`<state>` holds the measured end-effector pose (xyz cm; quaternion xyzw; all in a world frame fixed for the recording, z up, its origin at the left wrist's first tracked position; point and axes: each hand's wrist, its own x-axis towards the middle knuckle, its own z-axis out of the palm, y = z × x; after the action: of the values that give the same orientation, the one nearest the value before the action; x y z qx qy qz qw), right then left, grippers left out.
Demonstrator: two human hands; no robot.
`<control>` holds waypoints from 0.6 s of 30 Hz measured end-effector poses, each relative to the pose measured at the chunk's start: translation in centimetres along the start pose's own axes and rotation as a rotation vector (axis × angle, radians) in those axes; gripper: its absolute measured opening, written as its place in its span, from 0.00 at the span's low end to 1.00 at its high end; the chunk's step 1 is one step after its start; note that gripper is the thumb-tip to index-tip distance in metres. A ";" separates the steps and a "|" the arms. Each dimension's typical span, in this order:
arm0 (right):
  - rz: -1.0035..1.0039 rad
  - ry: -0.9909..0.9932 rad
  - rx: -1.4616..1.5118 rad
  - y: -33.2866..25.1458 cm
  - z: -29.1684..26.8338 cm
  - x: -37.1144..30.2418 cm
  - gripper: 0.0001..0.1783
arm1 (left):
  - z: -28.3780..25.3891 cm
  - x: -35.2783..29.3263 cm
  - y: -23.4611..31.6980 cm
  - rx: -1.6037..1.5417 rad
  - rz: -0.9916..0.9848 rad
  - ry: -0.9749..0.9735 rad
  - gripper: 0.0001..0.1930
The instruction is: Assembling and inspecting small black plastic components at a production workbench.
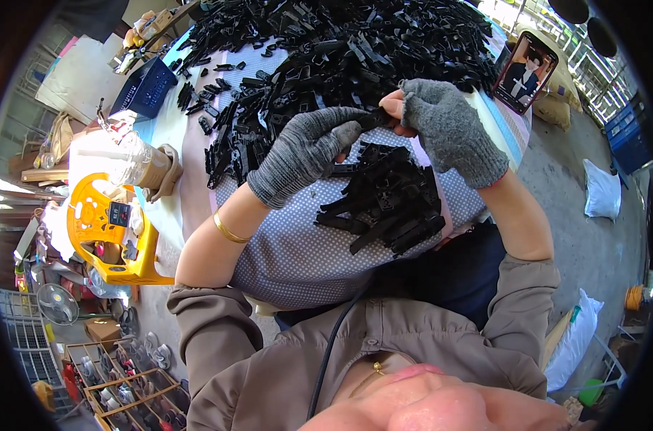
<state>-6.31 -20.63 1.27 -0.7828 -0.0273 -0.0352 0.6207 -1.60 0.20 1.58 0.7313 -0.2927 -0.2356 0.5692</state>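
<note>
My left hand (308, 147), in a grey knitted glove, pinches one end of a small black plastic part (374, 120). From the other side my right hand (441, 122), in a grey glove with bare fingertips, grips the same part, so both hands meet over the table. Much of the part is hidden by my fingers. Just below them lies a small pile of black plastic pieces (391, 194) on the dotted cloth (283, 233). Beyond my hands spreads a large heap of similar black pieces (326, 57).
A phone (526, 72) stands at the table's right edge. On the left are a dark blue basket (145, 87), a plastic cup (143, 161) and a yellow chair (89, 215). White sacks (601, 188) lie on the floor at right. A shoe rack (129, 388) is at lower left.
</note>
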 end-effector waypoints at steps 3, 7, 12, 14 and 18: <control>-0.032 0.045 0.049 -0.2 0.7 -0.7 0.14 | 0.3 0.1 -0.6 0.101 0.083 0.070 0.13; 0.018 0.052 0.106 -0.3 0.9 -1.2 0.13 | 0.9 0.3 -1.0 0.259 0.176 0.147 0.11; -0.067 0.067 0.034 -0.4 1.3 -1.4 0.13 | 0.7 0.2 -1.0 0.278 0.147 0.160 0.11; -0.043 0.021 -0.069 -0.3 0.6 -0.9 0.14 | 0.6 0.2 -0.6 0.312 0.187 0.165 0.12; -0.122 -0.090 0.158 0.1 0.5 -0.2 0.23 | 1.2 -0.2 0.0 0.229 0.154 -0.072 0.12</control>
<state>-6.45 -20.20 1.05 -0.7291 -0.1055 -0.0356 0.6752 -2.60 -0.51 1.30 0.7579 -0.3930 -0.1823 0.4877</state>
